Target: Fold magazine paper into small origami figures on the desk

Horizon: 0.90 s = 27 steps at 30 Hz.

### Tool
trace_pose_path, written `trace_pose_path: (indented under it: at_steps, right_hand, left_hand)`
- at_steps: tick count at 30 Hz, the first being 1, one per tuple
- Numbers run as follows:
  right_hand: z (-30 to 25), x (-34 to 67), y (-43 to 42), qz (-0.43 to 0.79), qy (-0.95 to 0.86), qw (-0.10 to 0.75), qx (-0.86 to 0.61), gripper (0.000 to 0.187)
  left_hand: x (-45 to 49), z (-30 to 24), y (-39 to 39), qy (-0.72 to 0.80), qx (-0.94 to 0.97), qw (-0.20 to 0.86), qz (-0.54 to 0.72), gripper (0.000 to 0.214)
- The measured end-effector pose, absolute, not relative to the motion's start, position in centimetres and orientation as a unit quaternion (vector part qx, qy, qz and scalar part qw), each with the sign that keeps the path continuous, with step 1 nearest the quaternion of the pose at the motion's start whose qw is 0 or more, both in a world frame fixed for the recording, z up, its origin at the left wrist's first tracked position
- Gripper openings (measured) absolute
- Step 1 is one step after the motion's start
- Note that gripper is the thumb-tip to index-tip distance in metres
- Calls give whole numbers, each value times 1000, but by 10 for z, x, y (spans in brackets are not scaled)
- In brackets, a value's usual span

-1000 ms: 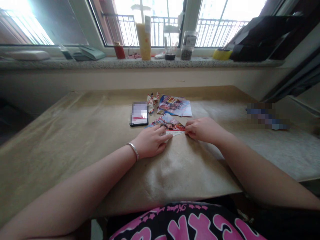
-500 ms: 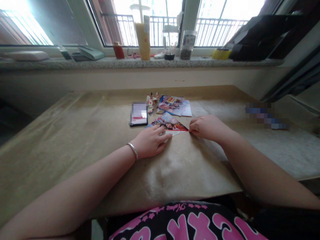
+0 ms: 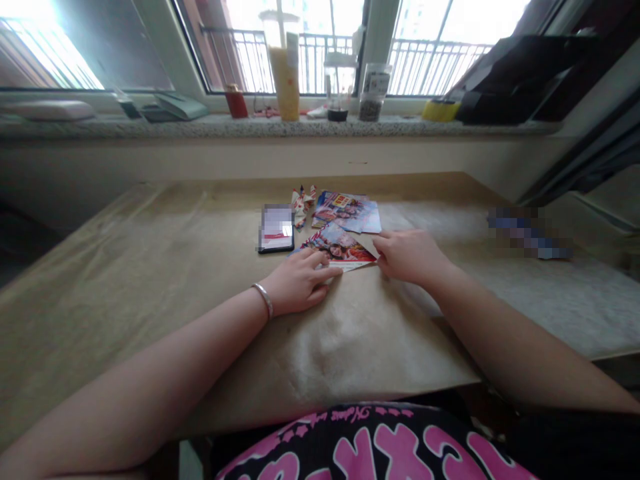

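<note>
A folded sheet of printed paper (image 3: 345, 248), triangular in outline and showing a colourful photo, lies on the table in front of me. My left hand (image 3: 303, 277) rests flat on its left part, fingers stretched out and the index finger along the lower edge. At the sheet's right corner, my right hand (image 3: 407, 255) has its fingertips pinched together on the paper. Just beyond lies a pile of printed leaflets (image 3: 345, 212). Left of that pile sits a folded paper piece (image 3: 303, 203) with red and white stripes.
A phone (image 3: 277, 229) lies left of the paper, its screen lit. The table (image 3: 175, 287) has a brown cover. A blurred bluish item (image 3: 530, 233) is at the right. Along the windowsill (image 3: 240, 128) stand a tall yellow drink cup (image 3: 286, 83), jars and a red container (image 3: 236, 101).
My right hand has shifted slightly left and up at the paper's right corner. The left hand stays pressed on the sheet.
</note>
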State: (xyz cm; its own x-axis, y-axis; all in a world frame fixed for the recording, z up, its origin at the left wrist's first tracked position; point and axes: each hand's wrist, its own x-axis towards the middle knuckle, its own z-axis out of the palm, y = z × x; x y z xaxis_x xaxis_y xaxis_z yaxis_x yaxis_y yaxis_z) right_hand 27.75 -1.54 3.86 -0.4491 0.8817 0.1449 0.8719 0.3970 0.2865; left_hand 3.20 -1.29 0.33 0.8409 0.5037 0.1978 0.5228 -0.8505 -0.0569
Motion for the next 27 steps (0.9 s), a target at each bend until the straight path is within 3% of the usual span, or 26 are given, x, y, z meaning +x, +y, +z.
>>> trace_pose_path:
  at_steps: [6,11,27]
  right_hand:
    - [17,271,-9,61,927,-79,362,24]
    - [2,264,-3,43,925,-125,357,21]
    - [2,265,-2,36,926,-126,353,20]
  left_hand:
    - [32,2,-12,-277,-956,53,-82,39]
    - [33,0,-12,-276,-957,52,-72,40]
    - [27,4,-8,-255,-961,39,-103,31]
